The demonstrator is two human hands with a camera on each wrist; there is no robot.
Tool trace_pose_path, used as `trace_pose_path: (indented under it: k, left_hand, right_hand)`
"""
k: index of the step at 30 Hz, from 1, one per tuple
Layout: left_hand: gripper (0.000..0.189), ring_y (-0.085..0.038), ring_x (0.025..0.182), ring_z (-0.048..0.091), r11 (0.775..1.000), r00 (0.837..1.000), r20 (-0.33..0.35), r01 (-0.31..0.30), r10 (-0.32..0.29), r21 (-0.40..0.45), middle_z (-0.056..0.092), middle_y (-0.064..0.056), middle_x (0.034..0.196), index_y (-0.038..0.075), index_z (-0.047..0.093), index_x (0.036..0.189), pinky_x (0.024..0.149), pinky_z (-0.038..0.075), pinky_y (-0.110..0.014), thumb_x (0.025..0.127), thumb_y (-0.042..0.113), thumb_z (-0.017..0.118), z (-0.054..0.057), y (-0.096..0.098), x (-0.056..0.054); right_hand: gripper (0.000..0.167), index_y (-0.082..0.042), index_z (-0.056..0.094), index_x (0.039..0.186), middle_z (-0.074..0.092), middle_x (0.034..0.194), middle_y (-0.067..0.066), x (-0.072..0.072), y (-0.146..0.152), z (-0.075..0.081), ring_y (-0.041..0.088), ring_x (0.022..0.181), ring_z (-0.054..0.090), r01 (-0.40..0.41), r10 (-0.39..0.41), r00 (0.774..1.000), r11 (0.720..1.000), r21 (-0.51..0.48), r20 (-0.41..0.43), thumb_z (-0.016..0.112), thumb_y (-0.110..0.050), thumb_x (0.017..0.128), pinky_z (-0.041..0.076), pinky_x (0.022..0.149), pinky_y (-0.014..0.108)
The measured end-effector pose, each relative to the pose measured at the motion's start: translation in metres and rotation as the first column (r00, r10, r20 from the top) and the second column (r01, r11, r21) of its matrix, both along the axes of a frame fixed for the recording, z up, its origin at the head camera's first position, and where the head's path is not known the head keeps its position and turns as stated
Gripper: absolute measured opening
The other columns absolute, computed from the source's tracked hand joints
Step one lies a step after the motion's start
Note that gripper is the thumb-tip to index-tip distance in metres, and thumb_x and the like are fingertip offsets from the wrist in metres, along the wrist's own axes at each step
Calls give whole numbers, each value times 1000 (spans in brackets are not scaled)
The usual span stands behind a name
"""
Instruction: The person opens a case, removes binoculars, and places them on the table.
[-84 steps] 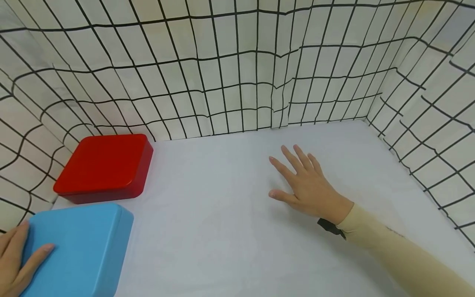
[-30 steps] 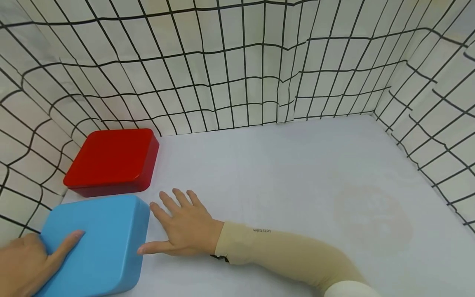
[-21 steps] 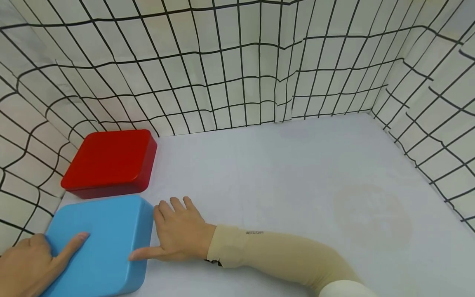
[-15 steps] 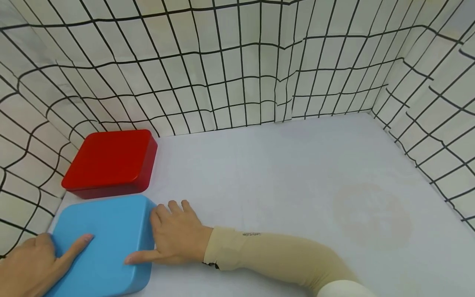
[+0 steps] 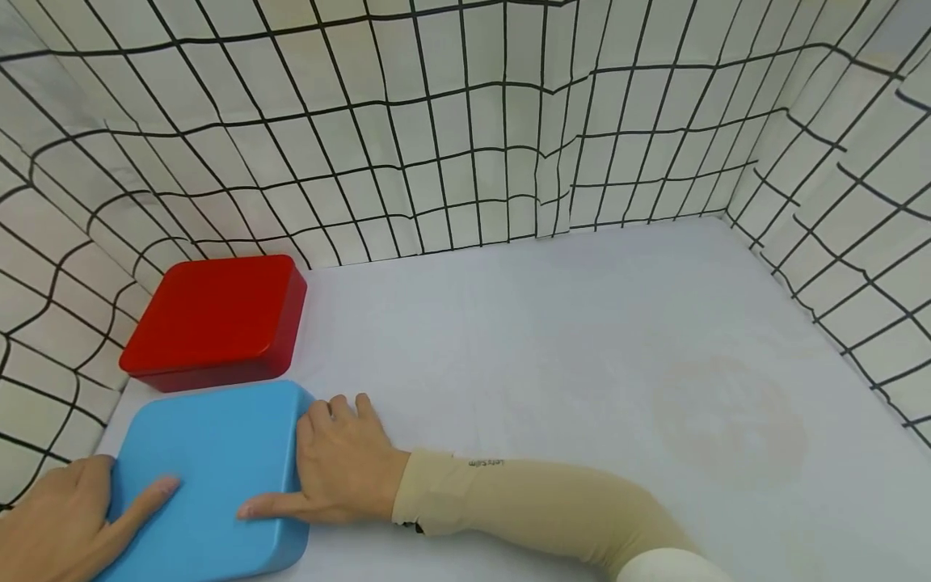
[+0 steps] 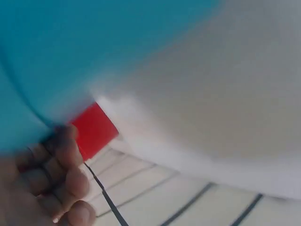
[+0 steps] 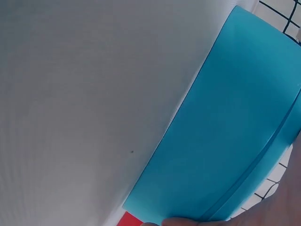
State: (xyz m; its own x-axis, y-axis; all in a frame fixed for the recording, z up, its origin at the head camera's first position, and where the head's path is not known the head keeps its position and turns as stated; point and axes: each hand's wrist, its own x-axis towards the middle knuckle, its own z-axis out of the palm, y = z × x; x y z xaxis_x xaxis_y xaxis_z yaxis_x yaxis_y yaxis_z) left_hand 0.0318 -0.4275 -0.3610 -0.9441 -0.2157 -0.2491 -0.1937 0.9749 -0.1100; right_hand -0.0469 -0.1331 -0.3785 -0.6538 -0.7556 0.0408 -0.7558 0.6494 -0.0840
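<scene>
A blue plastic box [image 5: 211, 440] with rounded corners lies on the white surface at the lower left of the head view. My left hand [image 5: 69, 517] grips its left side, thumb flat on the top. On the opposite side my right hand [image 5: 347, 469] holds the box, its thumb over the top edge and fingers along the right wall. In the left wrist view, curled fingers [image 6: 56, 186] meet the box's side. A seam runs along the wall of the blue box [image 7: 221, 127] in the right wrist view. The box's underside is hidden.
Just behind the blue box sits a red box [image 5: 218, 315] of similar shape, close to the left wall. White walls with a black grid [image 5: 436, 137] enclose the back and both sides. White cloth-like surface [image 5: 553, 356] extends to the right.
My right hand has come across from the right side of the surface onto the blue box. The box has shifted slightly right, and my left hand with it. The red box stays put.
</scene>
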Motion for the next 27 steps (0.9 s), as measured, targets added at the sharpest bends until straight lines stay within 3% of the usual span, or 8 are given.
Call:
trace_pose_path:
  k: [5,13,21,27]
  left_hand:
    - [95,-27,68,53,996,992,-102,67,-72,-57,52,-17,73,-20,49,96,63,55,-52,91,75,56,-4,0,3]
    - [93,-24,65,48,991,989,-104,95,-105,-94,48,-12,71,-18,49,94,59,50,-41,92,75,54,-5,0,1]
    - [88,-25,63,45,983,966,-201,142,-164,-119,44,-10,68,-13,49,88,55,40,-37,89,74,59,-9,-2,-2]
    - [89,-24,63,44,977,963,-206,145,-175,-154,43,-9,68,-11,50,87,54,34,-36,87,77,58,-9,-3,-2]
  right_hand:
    - [96,-16,59,129,63,109,-6,1,0,1,12,94,55,0,1,1000,1000,7,-25,29,-95,84,46,85,35]
    - [94,-19,58,124,59,102,-5,0,0,3,9,87,50,38,-37,998,999,-32,42,33,-98,78,40,74,30]
    - [91,-19,59,119,59,101,-5,0,-1,2,10,89,51,30,-31,999,999,-22,-21,33,-97,80,40,75,29]
    - [84,-22,59,110,59,94,-7,1,-2,0,8,83,51,28,-30,997,999,-31,-66,34,-96,81,36,71,24]
